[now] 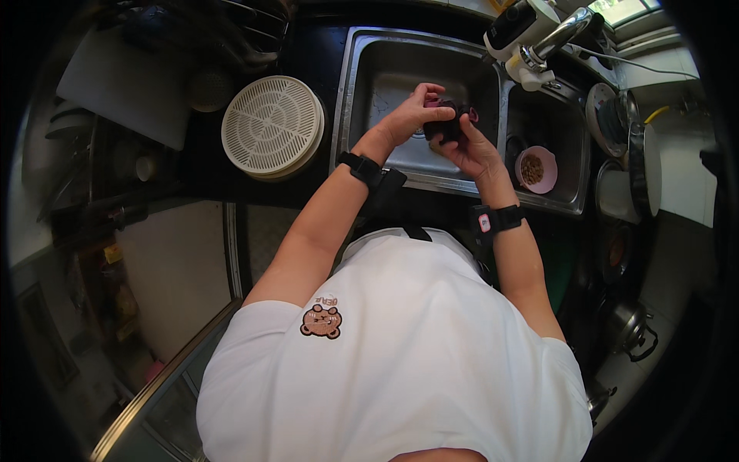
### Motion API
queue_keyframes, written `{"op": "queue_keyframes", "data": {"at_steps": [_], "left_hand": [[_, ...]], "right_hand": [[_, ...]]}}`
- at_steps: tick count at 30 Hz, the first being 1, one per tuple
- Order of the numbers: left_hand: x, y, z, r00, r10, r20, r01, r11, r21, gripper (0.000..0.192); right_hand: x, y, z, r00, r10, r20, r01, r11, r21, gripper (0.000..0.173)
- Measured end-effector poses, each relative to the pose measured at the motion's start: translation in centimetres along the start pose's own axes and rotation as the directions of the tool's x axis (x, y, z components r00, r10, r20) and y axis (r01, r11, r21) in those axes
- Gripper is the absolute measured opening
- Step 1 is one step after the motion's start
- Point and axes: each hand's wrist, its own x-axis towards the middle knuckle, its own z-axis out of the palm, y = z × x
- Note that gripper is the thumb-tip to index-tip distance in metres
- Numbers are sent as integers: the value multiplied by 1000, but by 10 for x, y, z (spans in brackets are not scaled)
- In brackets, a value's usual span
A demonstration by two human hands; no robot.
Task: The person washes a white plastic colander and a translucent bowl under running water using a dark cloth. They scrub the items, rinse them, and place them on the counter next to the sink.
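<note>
Both of my hands are over the larger basin of a stainless-steel double sink [398,69]. My left hand [413,112] grips a small dark object with pinkish-purple parts [439,122], its thumb lying across the top. From the other side, my right hand [476,151] holds the same object with thumb and fingers. Fingers and shadow cover much of it, so I cannot tell exactly what it is. In the smaller basin to the right sits a pink bowl [551,172] with small brown pieces [532,170] inside, perhaps nuts.
A chrome faucet [563,34] with a white attachment [522,69] reaches over the sink's back right. Stacked round cream slotted plastic trays [272,124] lie on the dark counter at left. Dishes and pans [618,185] stand at right, and a metal kettle [626,328] is farther down.
</note>
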Motion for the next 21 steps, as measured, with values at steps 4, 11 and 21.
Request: {"op": "queue_keyframes", "data": {"at_steps": [4, 11, 21], "left_hand": [[8, 8, 13, 984, 81, 156, -38, 964, -264, 72], [22, 17, 49, 999, 13, 38, -5, 980, -198, 26], [49, -19, 93, 835, 369, -409, -37, 778, 627, 27]], "right_hand": [[-6, -4, 5, 995, 85, 59, -72, 976, -204, 43], [-20, -49, 32, 978, 195, -67, -202, 842, -500, 20], [1, -45, -38, 919, -102, 381, 234, -637, -735, 30]]}}
